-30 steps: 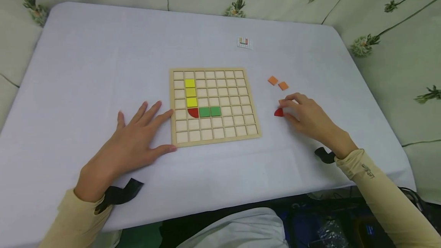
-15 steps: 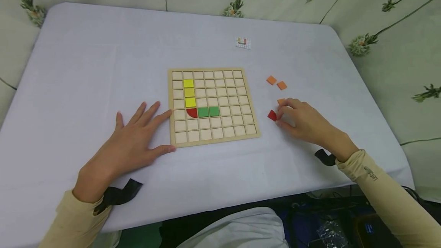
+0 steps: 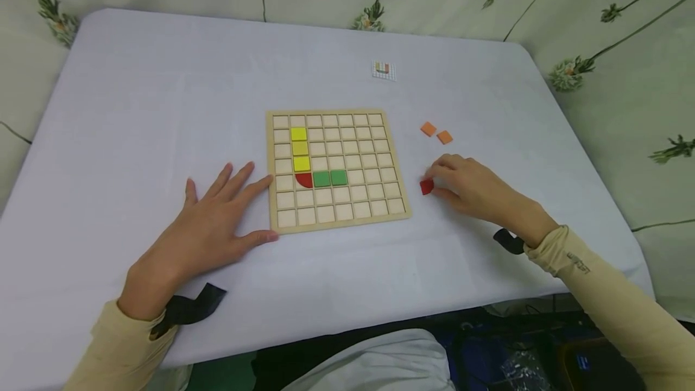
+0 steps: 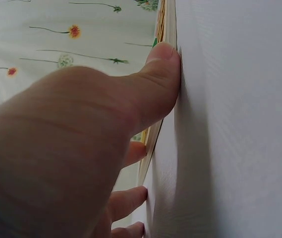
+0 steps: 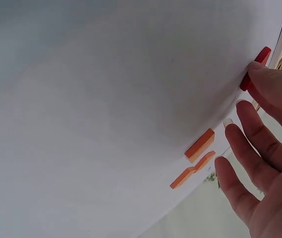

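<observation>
My left hand (image 3: 209, 228) lies spread at the left edge of a wooden grid board (image 3: 342, 226), with thumb and index fingertips at its frame. In the left wrist view the thumb (image 4: 160, 64) presses against the board's side. Three yellow squares (image 3: 300, 148), a red rounded tile (image 3: 304, 180) and two green squares (image 3: 330, 178) form an L on the board. Right of the board, my right hand (image 3: 472, 189) pinches another red tile (image 3: 426, 186) between thumb and index finger. The right wrist view shows this red tile (image 5: 255, 69) tilted near the cloth.
Two orange squares (image 3: 437, 133) lie beyond my right hand; a third orange square (image 5: 200, 145) appears in the right wrist view, hidden by the hand from above. A small pattern card (image 3: 383, 70) lies farther back on the white tablecloth (image 3: 163, 95).
My right hand has moved slightly left toward the board, and the red tile has turned in its fingers. The third orange square is now covered from above. My left hand stays put.
</observation>
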Motion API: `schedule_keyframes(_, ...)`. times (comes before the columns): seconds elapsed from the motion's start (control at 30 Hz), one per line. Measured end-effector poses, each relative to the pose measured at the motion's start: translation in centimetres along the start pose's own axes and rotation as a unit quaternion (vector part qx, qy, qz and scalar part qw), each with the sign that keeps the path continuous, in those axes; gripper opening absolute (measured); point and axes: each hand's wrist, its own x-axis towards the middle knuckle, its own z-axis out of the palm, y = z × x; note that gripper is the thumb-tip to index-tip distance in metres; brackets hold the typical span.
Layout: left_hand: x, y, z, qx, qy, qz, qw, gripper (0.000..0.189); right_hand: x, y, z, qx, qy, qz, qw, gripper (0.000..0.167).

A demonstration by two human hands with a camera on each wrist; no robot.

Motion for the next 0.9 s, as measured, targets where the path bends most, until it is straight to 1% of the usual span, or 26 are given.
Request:
schedule_keyframes(0.07, 0.0, 0.0, 0.0, -0.001, 0.0, 0.001, 1.0, 0.095, 0.1, 0.0, 0.0, -0.007, 0.001, -0.003, 1.0, 0.025)
schedule_keyframes(0.13, 0.0, 0.0, 0.0, -0.001, 0.001, 0.001, 1.0, 0.095, 0.2, 0.0, -0.1, -0.013, 0.0, -0.003, 0.9999, 0.026)
schedule_keyframes(0.3, 0.0, -0.1, 0.0, 0.002, 0.001, 0.002, 1.0, 0.095, 0.4, -0.1, -0.2, -0.011, -0.013, -0.009, 0.9998, 0.033)
schedule_keyframes(0.43, 0.0, -0.1, 0.0, 0.002, 0.003, 0.002, 1.0, 0.095, 0.5, -0.5, -0.2, -0.012, -0.019, -0.016, 0.9996, 0.031)
schedule_keyframes(0.7, -0.1, -0.1, 0.0, 0.001, 0.005, 0.002, 1.0, 0.095, 0.7, -0.9, 0.0, -0.02, -0.01, -0.013, 0.9997, 0.028)
schedule_keyframes(0.9, -0.1, -0.1, 0.0, -0.001, 0.002, 0.0, 1.0, 0.094, 0.7, -1.3, 0.2, -0.037, -0.007, -0.011, 0.9992, 0.028)
